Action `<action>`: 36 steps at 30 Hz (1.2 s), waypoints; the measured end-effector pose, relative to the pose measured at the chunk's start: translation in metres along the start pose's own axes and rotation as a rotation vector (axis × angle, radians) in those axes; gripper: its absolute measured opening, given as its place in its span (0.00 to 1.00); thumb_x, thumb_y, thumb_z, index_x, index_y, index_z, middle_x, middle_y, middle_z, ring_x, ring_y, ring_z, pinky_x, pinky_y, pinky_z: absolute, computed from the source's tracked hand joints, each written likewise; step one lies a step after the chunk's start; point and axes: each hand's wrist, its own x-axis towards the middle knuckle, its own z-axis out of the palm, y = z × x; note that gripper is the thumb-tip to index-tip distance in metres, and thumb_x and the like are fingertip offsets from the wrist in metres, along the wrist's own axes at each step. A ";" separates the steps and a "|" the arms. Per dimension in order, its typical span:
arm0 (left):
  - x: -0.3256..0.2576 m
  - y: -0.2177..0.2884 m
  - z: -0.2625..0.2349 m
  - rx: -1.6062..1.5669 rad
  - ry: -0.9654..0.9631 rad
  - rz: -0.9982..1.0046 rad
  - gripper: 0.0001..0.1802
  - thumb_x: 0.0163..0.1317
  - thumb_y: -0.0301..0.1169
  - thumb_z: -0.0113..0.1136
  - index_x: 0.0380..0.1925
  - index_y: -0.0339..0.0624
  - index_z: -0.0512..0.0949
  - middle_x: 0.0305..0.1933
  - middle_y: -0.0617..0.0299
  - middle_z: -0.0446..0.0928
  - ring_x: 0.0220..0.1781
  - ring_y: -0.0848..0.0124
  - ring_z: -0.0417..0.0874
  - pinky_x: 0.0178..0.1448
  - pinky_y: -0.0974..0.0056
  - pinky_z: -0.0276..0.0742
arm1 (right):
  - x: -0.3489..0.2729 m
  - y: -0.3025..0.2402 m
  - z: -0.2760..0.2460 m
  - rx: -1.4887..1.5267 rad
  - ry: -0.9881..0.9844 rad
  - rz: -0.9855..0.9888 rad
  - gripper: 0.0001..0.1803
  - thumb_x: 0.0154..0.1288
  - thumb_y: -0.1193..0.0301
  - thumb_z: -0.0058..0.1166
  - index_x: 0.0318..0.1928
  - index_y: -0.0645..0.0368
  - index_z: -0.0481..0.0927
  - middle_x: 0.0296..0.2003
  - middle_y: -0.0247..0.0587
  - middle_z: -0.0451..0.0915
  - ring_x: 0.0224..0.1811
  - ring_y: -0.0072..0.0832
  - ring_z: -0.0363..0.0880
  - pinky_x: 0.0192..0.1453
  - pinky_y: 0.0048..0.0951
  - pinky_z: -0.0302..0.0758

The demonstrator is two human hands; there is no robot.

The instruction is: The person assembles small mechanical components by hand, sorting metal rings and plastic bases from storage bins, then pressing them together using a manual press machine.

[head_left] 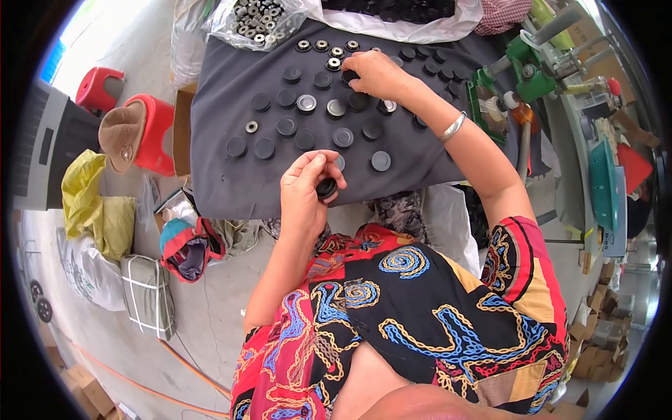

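A small black round cap (326, 187) is pinched just below the centre of the frame, at the near edge of the dark grey cloth (217, 175); it is gripped between the curled fingers and thumb of the left hand (306, 187), whose forearm is raised steeply from the lower middle of the picture. Higher up, right of centre, the right hand (378, 75) is stretched out over the cloth, its fingers bent down and closed narrowly onto another black cap (349, 75), with a silver bangle (453, 127) seen on the wrist. Loose rows of black caps (285, 126) and metal-centred discs (306, 103) are laid out across the cloth between the two hands. A clear bag of metal rings (260, 21) is found at the top, a green press tool (521, 70) at the upper right, and red stools (150, 133) at the upper left.
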 end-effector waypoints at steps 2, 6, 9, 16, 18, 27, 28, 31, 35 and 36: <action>0.000 0.001 0.000 -0.005 -0.005 -0.003 0.11 0.66 0.33 0.50 0.36 0.36 0.77 0.26 0.61 0.75 0.25 0.72 0.77 0.21 0.73 0.58 | 0.003 0.000 0.001 -0.023 -0.082 0.039 0.20 0.47 0.73 0.56 0.44 0.62 0.80 0.39 0.48 0.80 0.42 0.45 0.79 0.49 0.39 0.75; -0.002 0.002 0.001 -0.019 -0.017 -0.007 0.11 0.67 0.32 0.49 0.37 0.36 0.77 0.26 0.61 0.75 0.26 0.72 0.77 0.21 0.73 0.58 | 0.008 -0.001 0.000 -0.052 -0.114 0.043 0.20 0.47 0.72 0.57 0.44 0.62 0.80 0.39 0.48 0.80 0.43 0.44 0.79 0.49 0.39 0.75; -0.004 0.006 0.002 -0.039 -0.022 -0.005 0.12 0.67 0.33 0.47 0.38 0.36 0.76 0.27 0.61 0.75 0.28 0.70 0.78 0.21 0.72 0.58 | 0.008 -0.001 -0.001 -0.027 -0.145 0.075 0.20 0.47 0.73 0.57 0.44 0.61 0.81 0.40 0.49 0.80 0.43 0.44 0.79 0.50 0.39 0.75; 0.008 0.009 0.005 -0.286 0.082 -0.068 0.16 0.70 0.37 0.43 0.41 0.36 0.74 0.35 0.57 0.76 0.41 0.63 0.79 0.35 0.64 0.70 | -0.020 -0.018 -0.013 -0.137 0.002 -0.046 0.11 0.52 0.69 0.57 0.36 0.62 0.80 0.36 0.47 0.79 0.44 0.45 0.78 0.46 0.42 0.75; 0.013 0.008 0.003 -0.294 0.071 -0.064 0.17 0.70 0.38 0.42 0.42 0.36 0.74 0.37 0.56 0.76 0.42 0.62 0.79 0.40 0.61 0.72 | -0.037 -0.042 -0.029 0.002 0.254 -0.187 0.15 0.52 0.70 0.60 0.43 0.58 0.80 0.34 0.43 0.77 0.39 0.41 0.77 0.44 0.37 0.75; 0.017 0.003 0.013 -0.332 0.012 0.013 0.18 0.72 0.37 0.37 0.44 0.33 0.72 0.41 0.57 0.75 0.44 0.67 0.77 0.50 0.60 0.73 | -0.088 -0.109 -0.021 0.220 0.138 -0.491 0.12 0.49 0.76 0.58 0.38 0.62 0.77 0.34 0.42 0.75 0.35 0.36 0.77 0.38 0.32 0.77; 0.014 0.004 0.013 -0.309 0.003 0.016 0.18 0.72 0.37 0.38 0.44 0.33 0.72 0.42 0.56 0.75 0.44 0.67 0.77 0.50 0.60 0.74 | -0.088 -0.111 -0.022 0.347 0.157 -0.398 0.11 0.50 0.78 0.58 0.37 0.62 0.77 0.34 0.42 0.76 0.33 0.36 0.78 0.37 0.32 0.77; 0.007 0.002 0.017 -0.200 -0.042 0.094 0.15 0.71 0.36 0.43 0.40 0.34 0.74 0.37 0.57 0.78 0.36 0.68 0.80 0.40 0.62 0.78 | -0.088 -0.109 -0.025 0.533 0.223 -0.231 0.10 0.52 0.79 0.57 0.38 0.62 0.77 0.35 0.43 0.75 0.33 0.37 0.78 0.36 0.31 0.77; 0.009 -0.005 0.009 0.003 -0.007 0.179 0.13 0.69 0.34 0.50 0.35 0.34 0.76 0.30 0.58 0.79 0.28 0.72 0.80 0.30 0.69 0.77 | -0.094 -0.109 -0.018 0.515 0.302 -0.242 0.15 0.51 0.77 0.59 0.42 0.65 0.77 0.38 0.47 0.74 0.34 0.39 0.79 0.36 0.30 0.77; 0.010 -0.006 0.008 0.003 -0.012 0.177 0.13 0.69 0.34 0.50 0.35 0.34 0.76 0.30 0.58 0.79 0.28 0.72 0.80 0.30 0.69 0.77 | -0.097 -0.112 -0.017 0.445 0.315 -0.284 0.16 0.50 0.77 0.60 0.43 0.66 0.77 0.39 0.48 0.74 0.34 0.40 0.79 0.36 0.30 0.78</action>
